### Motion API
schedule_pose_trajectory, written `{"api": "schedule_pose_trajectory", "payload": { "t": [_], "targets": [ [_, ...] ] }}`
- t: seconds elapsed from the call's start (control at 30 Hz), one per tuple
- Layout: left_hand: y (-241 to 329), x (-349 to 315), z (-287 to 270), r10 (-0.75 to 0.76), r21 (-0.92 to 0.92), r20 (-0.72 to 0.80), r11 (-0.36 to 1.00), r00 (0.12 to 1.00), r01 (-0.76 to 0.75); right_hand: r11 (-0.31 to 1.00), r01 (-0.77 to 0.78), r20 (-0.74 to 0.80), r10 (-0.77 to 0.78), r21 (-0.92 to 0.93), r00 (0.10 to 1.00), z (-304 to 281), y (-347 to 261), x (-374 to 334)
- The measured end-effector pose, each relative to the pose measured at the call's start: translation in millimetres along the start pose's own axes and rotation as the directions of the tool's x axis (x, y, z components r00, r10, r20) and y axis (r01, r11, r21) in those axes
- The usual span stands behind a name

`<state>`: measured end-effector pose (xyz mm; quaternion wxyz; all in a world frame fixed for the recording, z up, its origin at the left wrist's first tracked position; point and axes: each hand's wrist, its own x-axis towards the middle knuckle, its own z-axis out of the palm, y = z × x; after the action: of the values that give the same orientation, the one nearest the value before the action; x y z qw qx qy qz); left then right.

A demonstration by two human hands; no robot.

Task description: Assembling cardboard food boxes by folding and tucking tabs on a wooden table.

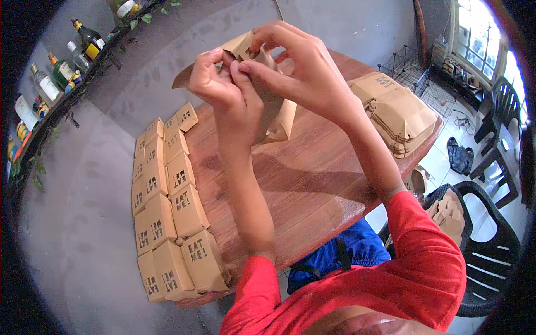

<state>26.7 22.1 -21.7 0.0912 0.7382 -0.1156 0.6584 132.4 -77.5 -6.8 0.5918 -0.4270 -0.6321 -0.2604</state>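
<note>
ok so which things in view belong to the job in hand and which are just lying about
Seemingly part of the job:
- brown card piece between left hand and right hand
- stacked brown card
- rows of brown boxes
- wooden table

Apparently just lying about:
- shelved bottles
- black bag on the floor

And here's the kraft paperboard carton (pixel 283 124), plain brown, part-folded, up in the air between left hand (pixel 230 86) and right hand (pixel 304 67)! It's tilted, its upper edge pinched at the fingertips; one flap (pixel 182 78) juts out leftward, a paler panel angles down below the right wrist, the middle lies in shadow, and fingers hide the rest!
</note>
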Motion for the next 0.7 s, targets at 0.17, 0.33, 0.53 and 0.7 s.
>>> {"api": "schedule_pose_trajectory", "payload": {
  "t": [0.17, 0.33, 0.53, 0.7],
  "targets": [
    [5.0, -0.5, -1.0, 0.085, 0.109, 0.116, 0.989, 0.99, -0.098, 0.968, -0.174, 0.032, 0.171, 0.182, 0.985, -3.6, 3.7, -1.0],
    [2.4, -4.2, 17.0, 0.122, -0.038, 0.062, 0.992, 0.991, -0.12, 0.963, -0.248, -0.001, 0.25, 0.108, 0.968, -13.0, 2.4, -0.2],
    [3.2, -5.0, 24.4, 0.13, 0.043, 0.077, 0.99, 0.988, -0.134, 0.997, -0.074, 0.094, 0.076, -0.017, 0.993, -23.7, 17.5, 1.3],
    [12.6, -6.3, 32.2, 0.065, 0.081, 0.096, 0.994, 0.993, -0.073, 0.997, 0.041, 0.2, -0.028, -0.062, 0.979, -36.9, 19.9, 0.5]
  ]
}}
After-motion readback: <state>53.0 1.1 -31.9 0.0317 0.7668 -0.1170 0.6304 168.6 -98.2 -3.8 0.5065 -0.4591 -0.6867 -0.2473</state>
